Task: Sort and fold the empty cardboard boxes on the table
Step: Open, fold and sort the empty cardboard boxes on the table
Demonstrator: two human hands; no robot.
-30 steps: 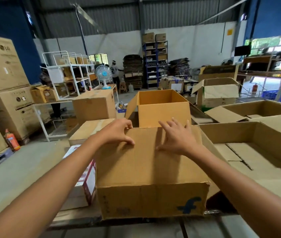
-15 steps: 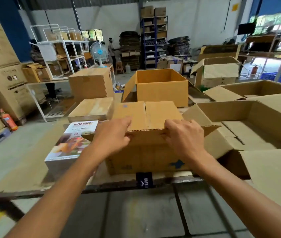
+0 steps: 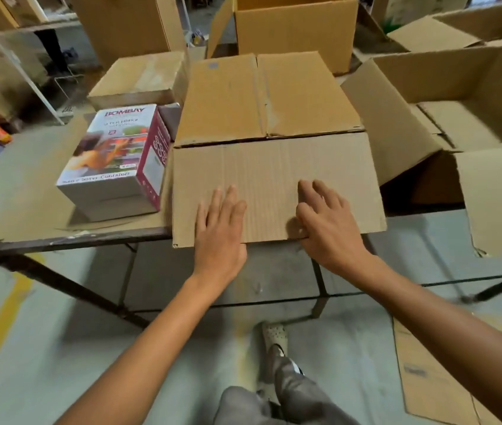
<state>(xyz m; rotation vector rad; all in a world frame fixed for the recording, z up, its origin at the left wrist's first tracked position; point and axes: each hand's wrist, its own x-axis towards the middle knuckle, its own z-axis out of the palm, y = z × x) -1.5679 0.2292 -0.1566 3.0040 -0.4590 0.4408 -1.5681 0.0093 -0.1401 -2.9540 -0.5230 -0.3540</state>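
Note:
A brown cardboard box [image 3: 269, 96] sits at the table's near edge, its two inner flaps folded shut. Its near outer flap [image 3: 274, 167] sticks out toward me past the table edge. My left hand [image 3: 219, 228] lies flat on that flap with fingers straight. My right hand [image 3: 326, 222] rests on the flap to the right, fingers spread and slightly bent, thumb at the flap's near edge. Both hands are at the flap's front rim.
A printed Bombay container box [image 3: 114, 161] stands left of the brown box. A flat closed carton [image 3: 139, 79] lies behind it. Open cardboard boxes stand at the back [image 3: 292, 29] and right [image 3: 458, 99]. The table edge [image 3: 68, 240] runs left; a cardboard sheet [image 3: 427, 378] lies on the floor.
The near flap, gripped at its raised edge half a second ago, now lies lowered toward me. Both hands have flattened onto it. The camera has tilted down.

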